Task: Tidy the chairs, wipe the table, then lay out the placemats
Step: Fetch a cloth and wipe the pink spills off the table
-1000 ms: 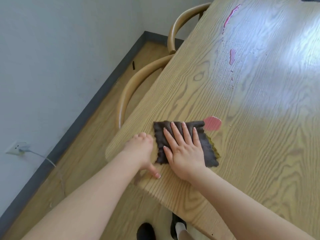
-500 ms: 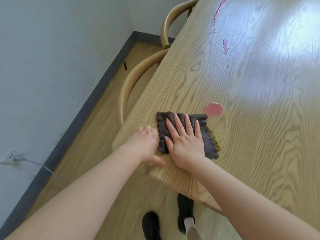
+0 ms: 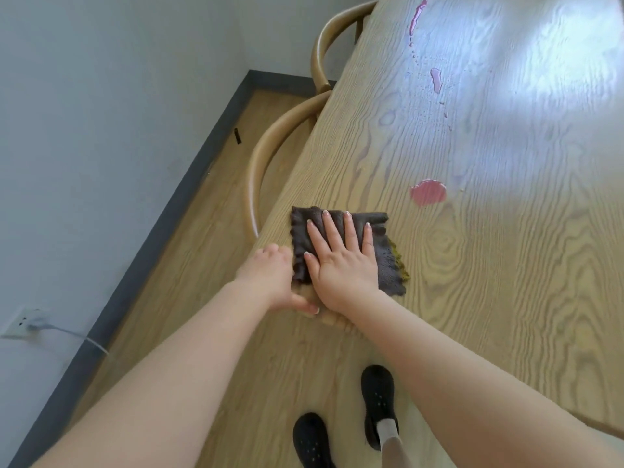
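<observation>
A dark brown cloth (image 3: 386,261) with a yellow-green underside lies flat on the near left corner of the light wooden table (image 3: 472,282). My right hand (image 3: 341,261) presses flat on the cloth, fingers spread and pointing away from me. My left hand (image 3: 270,275) is beside it, with its fingers curled over the table's left edge and its thumb on top. A round pink puddle (image 3: 428,192) sits just beyond the cloth to the right, apart from it. Farther up the table are a smaller pink spill (image 3: 436,79) and a pink streak (image 3: 417,13).
Two curved wooden chair backs, one near (image 3: 266,153) and one far (image 3: 324,38), are tucked against the table's left side. A grey wall with a dark baseboard (image 3: 162,231) runs along the left, with an outlet and white cable (image 3: 20,322). My black shoes (image 3: 376,396) stand below the table corner.
My right hand and the cloth have slid back toward me, opening a gap to the round pink puddle. My feet have come into fuller view. The left hand stays on the table edge.
</observation>
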